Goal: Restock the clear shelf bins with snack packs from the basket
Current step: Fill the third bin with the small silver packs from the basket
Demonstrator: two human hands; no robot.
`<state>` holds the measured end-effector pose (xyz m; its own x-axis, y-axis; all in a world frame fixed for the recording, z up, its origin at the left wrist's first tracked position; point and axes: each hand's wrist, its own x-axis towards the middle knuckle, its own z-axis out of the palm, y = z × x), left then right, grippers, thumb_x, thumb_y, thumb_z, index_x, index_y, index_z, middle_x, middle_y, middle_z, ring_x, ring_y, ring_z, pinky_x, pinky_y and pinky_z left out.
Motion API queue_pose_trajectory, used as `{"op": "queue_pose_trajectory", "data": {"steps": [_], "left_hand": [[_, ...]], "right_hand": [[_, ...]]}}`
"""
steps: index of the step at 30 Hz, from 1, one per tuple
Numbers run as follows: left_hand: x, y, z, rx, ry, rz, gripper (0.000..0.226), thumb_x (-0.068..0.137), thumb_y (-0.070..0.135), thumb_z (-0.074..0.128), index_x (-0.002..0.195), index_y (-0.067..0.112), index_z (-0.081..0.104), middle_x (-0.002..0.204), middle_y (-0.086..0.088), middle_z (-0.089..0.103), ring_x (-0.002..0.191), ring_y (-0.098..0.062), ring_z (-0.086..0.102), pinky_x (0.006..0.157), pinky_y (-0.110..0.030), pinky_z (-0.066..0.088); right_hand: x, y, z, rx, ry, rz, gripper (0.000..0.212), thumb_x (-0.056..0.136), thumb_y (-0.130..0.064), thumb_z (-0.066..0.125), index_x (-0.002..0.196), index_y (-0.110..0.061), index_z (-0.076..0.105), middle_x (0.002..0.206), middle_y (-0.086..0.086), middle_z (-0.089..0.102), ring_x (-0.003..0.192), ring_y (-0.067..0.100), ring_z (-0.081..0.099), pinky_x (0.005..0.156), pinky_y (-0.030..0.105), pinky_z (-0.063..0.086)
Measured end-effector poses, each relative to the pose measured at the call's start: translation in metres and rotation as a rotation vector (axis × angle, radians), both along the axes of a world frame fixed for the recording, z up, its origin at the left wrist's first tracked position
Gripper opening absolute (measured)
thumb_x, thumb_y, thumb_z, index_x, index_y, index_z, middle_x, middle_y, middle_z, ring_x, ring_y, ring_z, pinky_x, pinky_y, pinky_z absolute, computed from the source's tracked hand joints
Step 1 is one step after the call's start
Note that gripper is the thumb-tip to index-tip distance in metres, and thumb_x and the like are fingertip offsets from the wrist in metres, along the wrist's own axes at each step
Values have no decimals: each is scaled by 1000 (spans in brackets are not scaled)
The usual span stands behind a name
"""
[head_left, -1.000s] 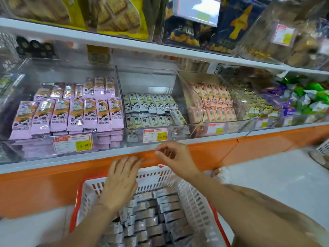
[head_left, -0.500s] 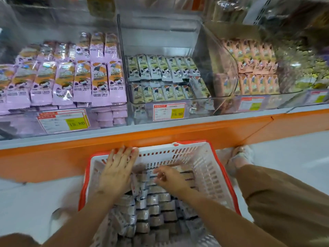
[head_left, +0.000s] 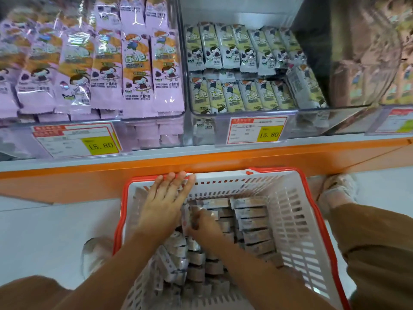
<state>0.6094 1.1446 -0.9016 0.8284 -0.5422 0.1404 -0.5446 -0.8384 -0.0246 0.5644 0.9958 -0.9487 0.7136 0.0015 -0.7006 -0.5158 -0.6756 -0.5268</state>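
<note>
shop: price tags [head_left: 257,130] on snack-filled shelf bins [head_left: 243,113], shopping basket [head_left: 297,211].

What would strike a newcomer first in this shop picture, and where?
Purple snack packs fill the left bin, with pale green packs in the bin beside it. Below, a white red-rimmed basket of grey packs stands on the floor; the left hand lies flat at its far rim, the right hand reaches among them.

Left hand [head_left: 165,204] flat, straight-fingered; right hand [head_left: 204,224] just beside it, curled downward

Bright even light, glare on wrappers, blurred, bowed edges
</note>
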Motion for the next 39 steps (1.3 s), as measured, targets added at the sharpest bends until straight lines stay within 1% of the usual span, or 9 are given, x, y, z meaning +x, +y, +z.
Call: {"op": "queue_pose_trajectory", "data": {"steps": [6, 10, 17, 19, 21, 25, 29, 36, 39], "left_hand": [[-1, -2, -1, -53, -11, 2, 107, 61, 6, 79, 154, 13, 25, 151, -17, 43, 139, -35, 31, 120, -48, 11], [-2, -3, 8, -33, 53, 13, 112, 57, 14, 85, 153, 12, 29, 150, -18, 44, 138, -37, 37, 117, -49, 18], [-11, -20, 44, -167, 76, -10, 61, 74, 19, 72, 133, 13, 59, 126, -12, 56, 112, -30, 52, 98, -44, 44], [-15, -29, 60, -259, 246, -44, 38, 95, 35, 49, 123, 15, 65, 118, -8, 60, 109, -29, 55, 93, -40, 47], [-19, -39, 77, -352, 627, 21, 56, 101, 54, 26, 116, 19, 67, 110, -2, 62, 106, -24, 55, 91, -34, 42], [-26, -54, 104, -766, 1106, 144, 19, 99, 30, 57, 110, 22, 69, 110, -1, 69, 102, -18, 63, 90, -24, 48], [-31, -58, 139, -871, 1244, 190, 9, 95, 18, 64, 102, 15, 69, 78, 6, 64, 63, -5, 54, 61, -13, 44], [-41, -76, 190, -1232, 1303, 353, 16, 91, 4, 67, 100, 5, 54, 96, -18, 71, 75, -24, 72, 69, -31, 61], [-44, -86, 206, -1366, 1302, 352, 19, 91, 3, 66, 99, 4, 50, 85, -19, 71, 73, -27, 73, 68, -32, 61]], "right_hand": [[-1, -13, 15, 36, -146, 67, 8, 90, -36, 62, 95, -34, 57, 71, -12, 57, 62, 3, 52, 54, 22, 40], [-1, -39, 31, -30, -253, 82, 20, 84, -28, 70, 100, -20, 59, 83, -5, 52, 72, 12, 51, 63, 29, 42], [5, -94, 66, -26, -486, 228, 33, 76, -6, 73, 107, -18, 66, 100, 1, 46, 82, 12, 46, 73, 19, 40], [7, -105, 84, -33, -545, 296, 37, 75, -5, 73, 108, -20, 67, 103, 0, 47, 86, 9, 45, 75, 15, 38], [8, -111, 107, -37, -571, 365, 38, 77, -5, 71, 111, -21, 66, 107, -1, 45, 91, 9, 43, 79, 15, 37], [5, -117, 143, 1, -699, 429, 39, 78, 0, 65, 114, -16, 67, 105, 4, 46, 94, 15, 46, 82, 18, 37], [-5, -122, 175, 87, -813, 337, 48, 84, -2, 64, 127, -23, 60, 119, 4, 46, 109, 12, 48, 95, 21, 41], [-30, -120, 227, 158, -916, 173, 31, 81, -43, 71, 104, -28, 56, 101, -3, 56, 85, 11, 55, 74, 21, 43], [-38, -120, 238, 158, -912, 204, 37, 79, -35, 78, 105, -21, 56, 95, -2, 57, 79, 12, 53, 71, 23, 42]]}}
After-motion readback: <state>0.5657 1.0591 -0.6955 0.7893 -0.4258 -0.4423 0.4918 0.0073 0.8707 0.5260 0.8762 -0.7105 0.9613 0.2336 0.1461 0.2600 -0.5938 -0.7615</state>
